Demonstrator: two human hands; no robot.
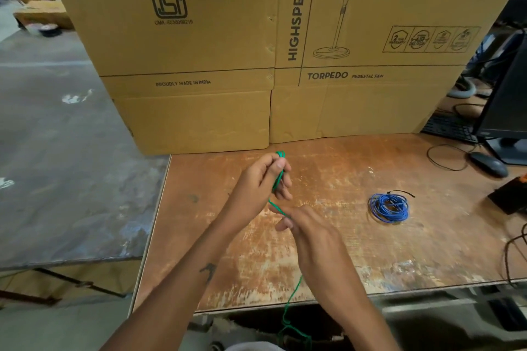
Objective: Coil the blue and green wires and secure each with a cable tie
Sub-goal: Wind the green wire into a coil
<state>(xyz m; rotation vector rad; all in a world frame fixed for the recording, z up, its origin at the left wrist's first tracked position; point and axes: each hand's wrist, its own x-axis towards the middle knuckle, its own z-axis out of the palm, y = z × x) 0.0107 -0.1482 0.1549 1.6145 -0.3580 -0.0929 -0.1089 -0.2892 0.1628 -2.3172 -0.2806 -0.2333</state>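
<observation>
While the blue wire (389,207) already lay coiled on the worn wooden tabletop (370,251), well off to the right of my grip and cinched by a black cable tie (399,193) whose tail stuck out past the bundle, I was partway through the thin green wire (278,179). My left hand (261,184) was closed on the first few small loops of it, thumb and fingertips pinching them upright so the top of the coil showed just above my fingers. From there a short stretch of green ran down and toward me into my right hand (306,229), which held it loosely between curled fingers; how tightly, I could not tell. Beyond that hand the rest of the wire trailed off the near edge of the table and hung tangled below, so most of its length was still uncoiled.

I judged the next move to be feeding another turn up to the left hand, keeping the loops even and working the tangle free below. I saw no second tie anywhere near my grip.
</observation>
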